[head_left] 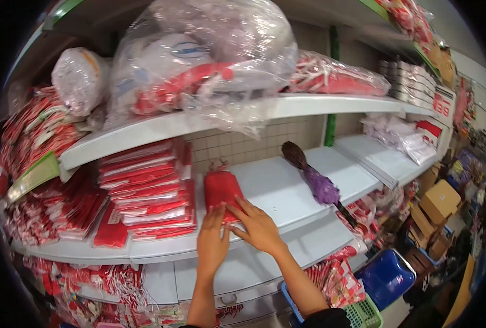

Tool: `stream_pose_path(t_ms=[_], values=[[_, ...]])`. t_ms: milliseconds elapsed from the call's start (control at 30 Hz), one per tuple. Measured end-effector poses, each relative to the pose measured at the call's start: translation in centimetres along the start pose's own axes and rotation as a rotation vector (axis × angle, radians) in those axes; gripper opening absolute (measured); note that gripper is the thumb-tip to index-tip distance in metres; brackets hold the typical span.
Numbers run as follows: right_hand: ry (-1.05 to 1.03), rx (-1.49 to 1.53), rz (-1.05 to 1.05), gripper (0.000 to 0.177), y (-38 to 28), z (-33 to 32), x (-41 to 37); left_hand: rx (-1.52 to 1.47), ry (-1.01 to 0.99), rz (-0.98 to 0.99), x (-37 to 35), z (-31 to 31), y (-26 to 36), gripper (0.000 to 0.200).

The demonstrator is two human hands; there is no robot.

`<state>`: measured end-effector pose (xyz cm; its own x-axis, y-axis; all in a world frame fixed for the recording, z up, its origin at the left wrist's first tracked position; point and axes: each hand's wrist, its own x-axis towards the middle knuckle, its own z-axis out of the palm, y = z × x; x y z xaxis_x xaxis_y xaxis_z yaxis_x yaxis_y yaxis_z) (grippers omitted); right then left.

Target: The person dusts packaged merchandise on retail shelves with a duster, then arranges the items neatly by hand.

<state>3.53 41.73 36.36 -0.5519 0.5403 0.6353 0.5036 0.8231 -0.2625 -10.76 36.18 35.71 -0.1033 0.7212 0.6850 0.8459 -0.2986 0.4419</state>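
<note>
Hands [257, 226] touch red packet [221, 185], seemingly near shelf edge [304, 218]; room to right.

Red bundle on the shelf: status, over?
Left hand and right hand on red bundle, near end. Stacked packets beside it. Nothing blocking; purple item apart, to the right.

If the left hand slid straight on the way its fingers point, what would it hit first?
The left hand would meet the red bundle first; its fingertips seem to touch the near end. Beyond that, the tiled wall looks next, though depth there is hard to judge.
</note>
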Motion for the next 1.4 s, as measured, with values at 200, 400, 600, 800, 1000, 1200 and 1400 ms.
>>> stream_pose_path(t_ms=[200,400,600,800,1000,1200,1400], values=[[0.264,0.020,-0.101,0.053,0.5,-0.7,-5.2,0.076,0.075,0.116,-0.6,-0.5,2.3,0.038],[0.267,-0.062,0.187,0.050,3.1,-0.9,-20.8,-0.277,0.358,0.121,-8.1,8.0,5.2,0.033],[0.187,-0.186,0.780,0.055,6.5,-1.7,-39.9,-0.577,-0.483,0.116,-22.1,22.3,12.2,0.041],[0.056,-0.045,1.221,0.055,5.2,-1.2,-54.9,-0.476,-0.983,0.185,-33.6,32.2,14.9,0.054],[-0.110,0.088,1.238,0.062,8.1,1.2,-61.0,-0.311,-1.128,0.309,-37.3,38.9,15.1,0.060],[-0.192,0.033,1.181,0.067,13.0,2.4,-61.9,-0.214,-1.135,0.170,-37.9,44.5,13.5,0.057],[-0.296,0.180,1.272,0.065,14.7,3.5,-63.1,-0.183,-0.932,-0.034,-36.3,43.2,16.3,0.049]])
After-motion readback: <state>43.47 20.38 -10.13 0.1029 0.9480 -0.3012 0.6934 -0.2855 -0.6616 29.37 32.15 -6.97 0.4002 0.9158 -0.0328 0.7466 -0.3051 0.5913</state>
